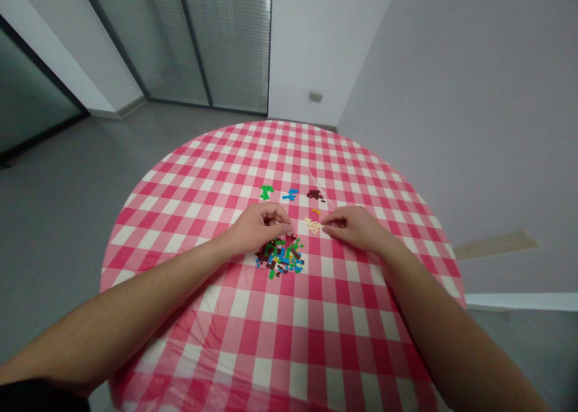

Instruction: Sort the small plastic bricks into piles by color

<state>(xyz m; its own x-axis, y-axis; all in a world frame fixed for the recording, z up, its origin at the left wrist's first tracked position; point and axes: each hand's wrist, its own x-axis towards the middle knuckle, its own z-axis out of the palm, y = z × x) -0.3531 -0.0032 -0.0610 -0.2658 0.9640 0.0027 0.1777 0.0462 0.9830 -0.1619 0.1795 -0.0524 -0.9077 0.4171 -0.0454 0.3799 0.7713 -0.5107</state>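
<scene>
A heap of mixed small toy bricks (282, 258) in green, blue, brown and yellow lies on the table in front of me. My left hand (264, 225) is over its far edge, thumb and fingers pinched together; whatever is between them is too small to make out. Beside a little pile of cream bricks (312, 226) is my right hand (352, 226), its fingertips closed together at the pile's right edge. Farther off sit separate groups of green bricks (266, 191), blue bricks (291, 194) and dark brown bricks (315, 194). A few orange-yellow bricks (316, 211) lie between the brown and cream ones.
The round table wears a red-and-white checked plastic cover (253, 340), wrinkled near me. A wall (474, 129) rises at the right. Beyond the table stand glass partitions with blinds (239, 44), and grey floor (121, 153) shows at the left.
</scene>
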